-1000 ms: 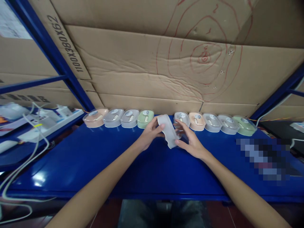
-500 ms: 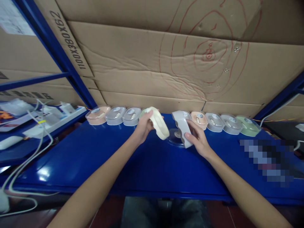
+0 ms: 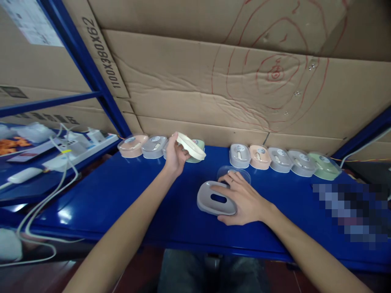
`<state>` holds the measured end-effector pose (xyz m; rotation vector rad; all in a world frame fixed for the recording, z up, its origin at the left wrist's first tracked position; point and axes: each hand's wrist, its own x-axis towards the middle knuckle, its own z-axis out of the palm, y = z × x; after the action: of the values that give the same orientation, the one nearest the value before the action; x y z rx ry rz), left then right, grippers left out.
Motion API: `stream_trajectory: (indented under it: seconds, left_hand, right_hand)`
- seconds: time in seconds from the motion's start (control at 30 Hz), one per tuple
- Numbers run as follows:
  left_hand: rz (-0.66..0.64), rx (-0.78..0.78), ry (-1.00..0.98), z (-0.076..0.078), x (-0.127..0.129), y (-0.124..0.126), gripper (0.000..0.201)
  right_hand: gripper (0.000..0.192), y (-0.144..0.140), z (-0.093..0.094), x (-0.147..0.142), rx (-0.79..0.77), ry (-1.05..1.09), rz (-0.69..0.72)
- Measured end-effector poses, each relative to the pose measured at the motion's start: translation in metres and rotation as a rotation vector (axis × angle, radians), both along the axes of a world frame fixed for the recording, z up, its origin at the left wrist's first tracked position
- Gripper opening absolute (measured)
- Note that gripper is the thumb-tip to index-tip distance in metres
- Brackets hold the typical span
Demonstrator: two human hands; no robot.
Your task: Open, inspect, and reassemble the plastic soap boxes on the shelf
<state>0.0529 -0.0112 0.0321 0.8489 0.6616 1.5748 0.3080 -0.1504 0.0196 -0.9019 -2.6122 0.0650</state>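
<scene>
While your left fingers (image 3: 183, 155) pinch the cream piece (image 3: 193, 147) aloft, steady the grey slotted cover (image 3: 210, 206), gripped at one end by your right fingers (image 3: 222, 190), with light, even pressure, minding the clear lid (image 3: 243, 174) just beyond those fingers on the tabletop (image 3: 171, 215).
</scene>
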Motion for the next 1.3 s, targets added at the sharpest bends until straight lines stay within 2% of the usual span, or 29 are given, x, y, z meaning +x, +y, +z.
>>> stream_trajectory:
  seconds: [0.2,0.5,0.73,0.97,1.13,1.3]
  left_hand:
    - [-0.183,-0.041,0.024,-0.002,-0.002,-0.001,0.064]
    - [-0.240,-0.050,-0.024,-0.002,0.004,-0.007,0.066]
    - [-0.236,-0.023,-0.051,0.004,0.012,-0.018,0.060]
    - [-0.159,-0.009,-0.119,0.009,0.015,-0.019,0.065]
    - [-0.131,0.020,-0.077,0.013,0.028,-0.032,0.070]
    - [-0.272,0.065,0.080,0.000,0.049,-0.051,0.076]
  right_hand:
    - [0.090,0.002,0.000,0.003,-0.025,0.066,-0.023]
    - [0.101,0.001,-0.005,-0.001,-0.046,0.048,-0.022]
    - [0.088,0.002,-0.002,-0.001,-0.076,0.164,0.000]
    - [0.064,0.008,0.005,0.014,-0.109,0.520,0.021]
    - [0.057,0.012,-0.008,0.010,-0.066,0.807,-0.216]
    - [0.068,0.015,-0.023,0.002,-0.112,0.852,-0.340]
